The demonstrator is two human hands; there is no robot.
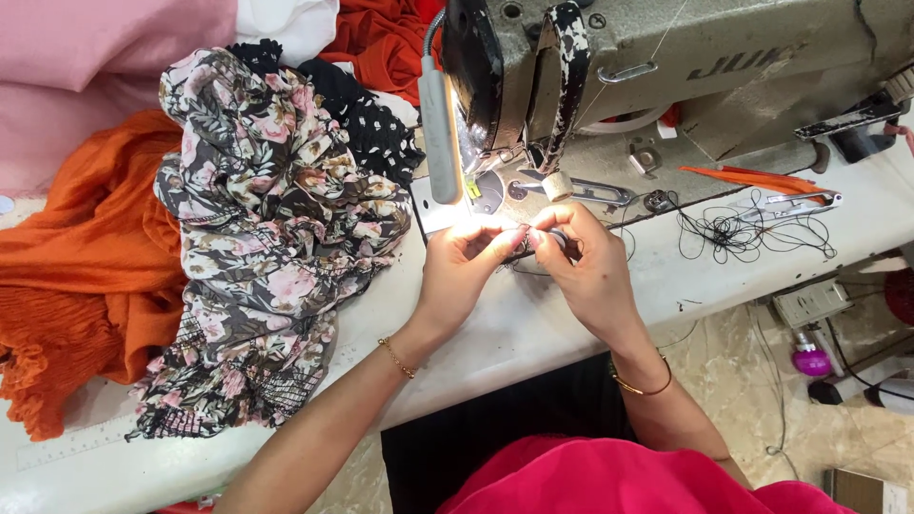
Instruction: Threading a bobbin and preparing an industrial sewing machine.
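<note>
A small dark metal piece (557, 240), mostly hidden, sits pinched between the fingertips of my right hand (590, 271) and my left hand (464, 269), held just above the white tabletop (533, 324) in front of the machine, with thin dark thread (533, 269) trailing loosely below it.

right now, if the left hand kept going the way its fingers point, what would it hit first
The left hand points right and slightly up, so it would first meet the right hand, whose fingertips already pinch the same small dark piece. Past that lies loose black thread, probably.
</note>
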